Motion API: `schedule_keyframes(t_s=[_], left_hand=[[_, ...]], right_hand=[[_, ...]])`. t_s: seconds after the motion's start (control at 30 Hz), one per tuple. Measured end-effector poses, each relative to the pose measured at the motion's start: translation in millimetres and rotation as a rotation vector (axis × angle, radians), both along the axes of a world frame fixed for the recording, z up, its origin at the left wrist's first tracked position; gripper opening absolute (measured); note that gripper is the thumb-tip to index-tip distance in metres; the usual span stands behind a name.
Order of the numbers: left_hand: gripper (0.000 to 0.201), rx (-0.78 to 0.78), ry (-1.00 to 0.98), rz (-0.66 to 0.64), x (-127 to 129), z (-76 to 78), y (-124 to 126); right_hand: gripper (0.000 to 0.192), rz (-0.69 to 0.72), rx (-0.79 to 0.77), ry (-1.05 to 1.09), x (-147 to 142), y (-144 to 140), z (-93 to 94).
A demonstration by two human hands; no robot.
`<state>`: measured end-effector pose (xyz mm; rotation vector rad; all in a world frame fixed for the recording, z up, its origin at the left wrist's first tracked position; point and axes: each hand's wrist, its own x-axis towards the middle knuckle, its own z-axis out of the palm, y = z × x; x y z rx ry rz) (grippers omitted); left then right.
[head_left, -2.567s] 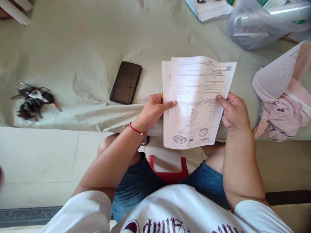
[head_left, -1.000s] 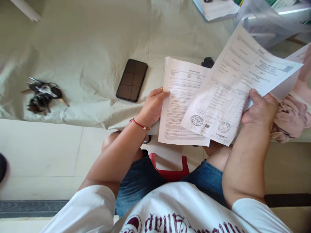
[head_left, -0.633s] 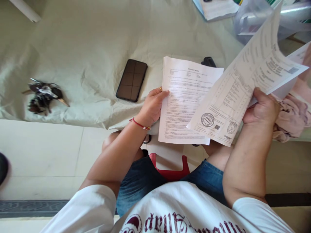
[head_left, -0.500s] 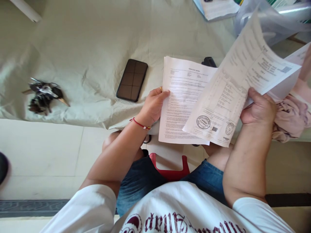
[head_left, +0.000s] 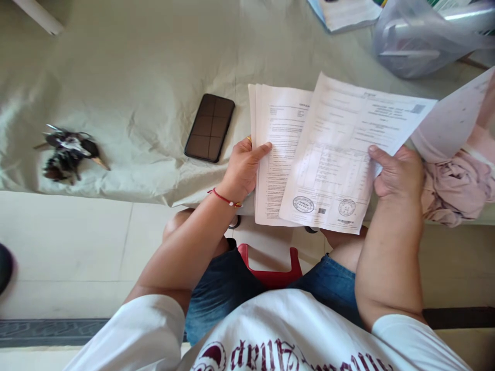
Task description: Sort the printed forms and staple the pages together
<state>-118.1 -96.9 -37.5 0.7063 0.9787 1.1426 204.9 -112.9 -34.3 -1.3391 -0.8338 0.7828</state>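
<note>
My left hand (head_left: 243, 167) grips the left edge of a small stack of printed pages (head_left: 276, 154) held over the edge of a cloth-covered bed (head_left: 147, 77). My right hand (head_left: 398, 172) pinches the right edge of a single stamped sheet (head_left: 340, 154), which lies tilted across the front of the stack. Two round stamps show near that sheet's lower edge. A red thread bracelet circles my left wrist.
A black phone (head_left: 210, 128) lies face up left of the papers. A bunch of keys (head_left: 67, 152) sits at the bed's left edge. Pink cloth (head_left: 456, 185) and a clear plastic bag (head_left: 421, 36) are on the right, more papers (head_left: 344, 13) at the top. A red stool (head_left: 269, 268) shows between my knees.
The right hand first lifted the stamped sheet off the stack and swung it up to the right. It has now brought the sheet back down and left over the stack.
</note>
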Motion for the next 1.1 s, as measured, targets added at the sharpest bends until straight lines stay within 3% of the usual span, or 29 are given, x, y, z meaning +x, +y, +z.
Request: schedule_keyframes(t_s=[0.2, 0.37, 0.57, 0.87, 1.1], left_hand=[[0.044, 0.014, 0.0, 0.008, 0.8, -4.1, 0.9], [0.046, 0.022, -0.019, -0.004, 1.0, -4.4, 0.9], [0.044, 0.018, -0.014, 0.0, 2.1, -3.7, -0.4], [0.026, -0.037, -0.019, 0.061, 2.8, -5.2, 1.4], [0.025, -0.02, -0.016, 0.057, 1.3, -4.6, 1.9]], right_hand=[[0.057, 0.179, -0.149, -0.028, -5.3, -2.2, -5.6], [0.051, 0.214, -0.172, -0.04, -16.2, -2.9, -4.1], [0.047, 0.169, -0.077, -0.074, -22.7, 2.4, -9.8], [0.037, 0.079, -0.077, -0.111, -27.1, 6.3, -10.4], [0.035, 0.001, -0.081, -0.157, -15.5, 6.0, -8.5]])
